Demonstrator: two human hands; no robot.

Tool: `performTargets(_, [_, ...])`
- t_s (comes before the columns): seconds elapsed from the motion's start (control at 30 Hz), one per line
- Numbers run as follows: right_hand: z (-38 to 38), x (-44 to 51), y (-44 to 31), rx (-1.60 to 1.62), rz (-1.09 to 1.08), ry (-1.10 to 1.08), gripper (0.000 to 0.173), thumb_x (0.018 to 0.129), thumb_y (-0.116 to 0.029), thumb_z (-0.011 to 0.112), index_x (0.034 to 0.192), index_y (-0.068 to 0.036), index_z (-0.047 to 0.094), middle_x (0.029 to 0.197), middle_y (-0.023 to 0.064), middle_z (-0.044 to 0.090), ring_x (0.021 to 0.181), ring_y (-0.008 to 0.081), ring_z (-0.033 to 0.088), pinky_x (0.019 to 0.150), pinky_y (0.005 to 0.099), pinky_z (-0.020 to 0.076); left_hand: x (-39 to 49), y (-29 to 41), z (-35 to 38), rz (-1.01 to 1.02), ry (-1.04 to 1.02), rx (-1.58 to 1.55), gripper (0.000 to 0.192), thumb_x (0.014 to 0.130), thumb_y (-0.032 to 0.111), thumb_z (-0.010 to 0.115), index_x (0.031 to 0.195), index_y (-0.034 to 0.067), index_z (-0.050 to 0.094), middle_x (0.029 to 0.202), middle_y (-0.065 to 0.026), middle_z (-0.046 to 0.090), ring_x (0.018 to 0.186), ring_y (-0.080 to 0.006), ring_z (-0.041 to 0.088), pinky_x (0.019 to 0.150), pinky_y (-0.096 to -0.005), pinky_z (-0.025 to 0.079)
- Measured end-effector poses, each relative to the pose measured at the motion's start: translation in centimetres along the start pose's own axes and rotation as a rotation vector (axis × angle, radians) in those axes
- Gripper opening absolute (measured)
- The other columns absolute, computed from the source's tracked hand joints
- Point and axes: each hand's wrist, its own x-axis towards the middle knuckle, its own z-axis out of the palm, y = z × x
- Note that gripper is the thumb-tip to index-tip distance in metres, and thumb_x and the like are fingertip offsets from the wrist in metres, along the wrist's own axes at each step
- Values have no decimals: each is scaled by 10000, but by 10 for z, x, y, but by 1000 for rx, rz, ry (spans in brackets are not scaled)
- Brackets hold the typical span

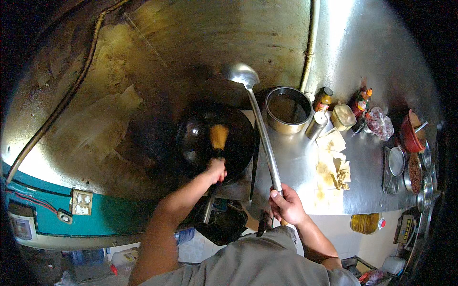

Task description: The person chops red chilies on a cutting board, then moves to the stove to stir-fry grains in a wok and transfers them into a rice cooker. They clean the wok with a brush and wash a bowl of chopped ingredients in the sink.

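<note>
My left hand (216, 171) grips a wok brush (219, 137) by its dark bound end, with the tan bristles pointing into a black wok (239, 157). The wok's handle (209, 207) sticks out toward me below that hand. My right hand (288, 203) is closed around the lower handle of a long steel ladle (263, 134). The ladle's bowl (244, 74) is at the far end, in front of the stained metal wall and away from the wok's inside. What the wok's dark bottom holds, I cannot tell.
Right of the ladle, a round metal pot (290, 128) of dark liquid stands on the steel counter (286, 161). Beside it are a metal canister (317, 125), sauce bottles (323, 100) and stained paper (327, 175). Farther right sit a red bowl (409, 137) and a strainer (396, 162).
</note>
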Motion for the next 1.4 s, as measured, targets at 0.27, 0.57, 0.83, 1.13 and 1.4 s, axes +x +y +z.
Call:
performTargets(0.27, [0,-21,14,-15,29,20,230,1040,-262,565,1055,-51,477,678,1,470,420,101,434,378,272,380,26,26,-19,506,396,-263,229,1044,301,503,1017,73,507,849,-106,609,562,-203,581,359,-362,387])
performTargets(0.57, [4,-25,17,-35,8,6,269,1039,-303,566,1016,-56,464,629,-1,453,424,106,441,384,280,385,48,57,18,220,328,-237,261,1033,305,524,907,78,500,727,-81,569,476,-224,525,363,-372,371])
performTargets(0.83, [10,-36,19,-29,-10,34,303,1031,-333,576,1048,-49,474,626,-6,452,422,107,444,388,277,392,11,56,36,105,27,-555,216,1048,344,511,947,154,491,724,-9,513,504,-167,498,365,-302,333])
performTargets(1.13, [7,-41,22,-66,2,61,266,1043,-301,552,1004,-51,470,654,18,492,410,108,439,384,265,392,-7,87,-56,267,161,-642,213,1024,333,551,972,149,455,754,-5,492,468,-143,485,331,-278,317])
performTargets(1.4, [11,-30,22,1,-35,10,289,1039,-338,555,985,-70,462,681,23,500,431,103,454,382,259,389,-124,91,-133,109,-200,1012,388,1008,417,542,905,49,613,663,-12,570,482,-128,495,440,-335,414])
